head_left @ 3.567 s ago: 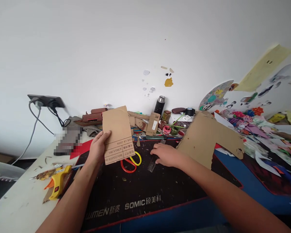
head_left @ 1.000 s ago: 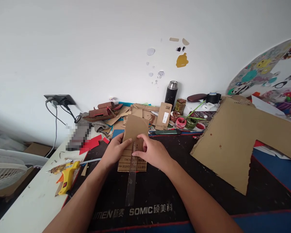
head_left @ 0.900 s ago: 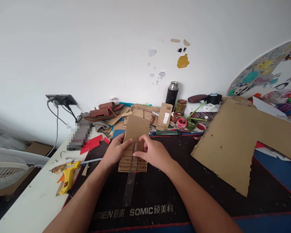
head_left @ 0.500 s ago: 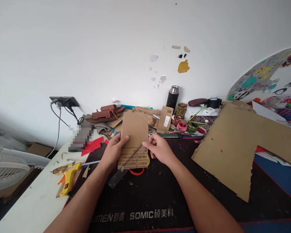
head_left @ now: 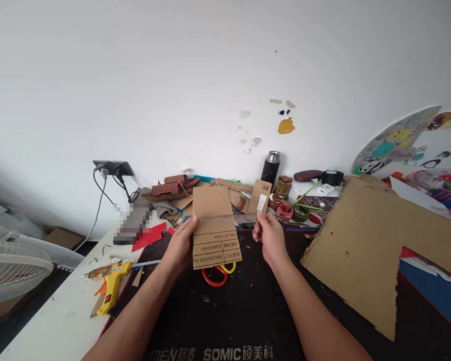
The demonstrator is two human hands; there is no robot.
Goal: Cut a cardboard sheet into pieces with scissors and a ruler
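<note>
In the head view, my left hand (head_left: 181, 244) grips the left edge of a rectangular cardboard piece (head_left: 212, 202), its thumb on the front face. Printed lines and text cross the lower part of the card. My right hand (head_left: 270, 236) pinches the right end of a clear ruler (head_left: 244, 218). The ruler lies level across the card's middle, and its left end comes close to my left thumb; whether they touch I cannot tell. Partly hidden below the card are scissors with red and yellow handles (head_left: 215, 284), on the black mat (head_left: 225, 321).
A yellow glue gun (head_left: 113, 288) lies at left, near red paper (head_left: 149, 236). A large cardboard sheet (head_left: 357, 250) covers the right side. Along the wall stand a black flask (head_left: 270, 169), paint pots (head_left: 284, 211) and a brown model boat (head_left: 169, 190). A fan (head_left: 17, 273) is far left.
The ruler has swung from a slant over the card's lower part to level across its middle. My right hand has moved right, away from the card's edge. The camera view has tilted up.
</note>
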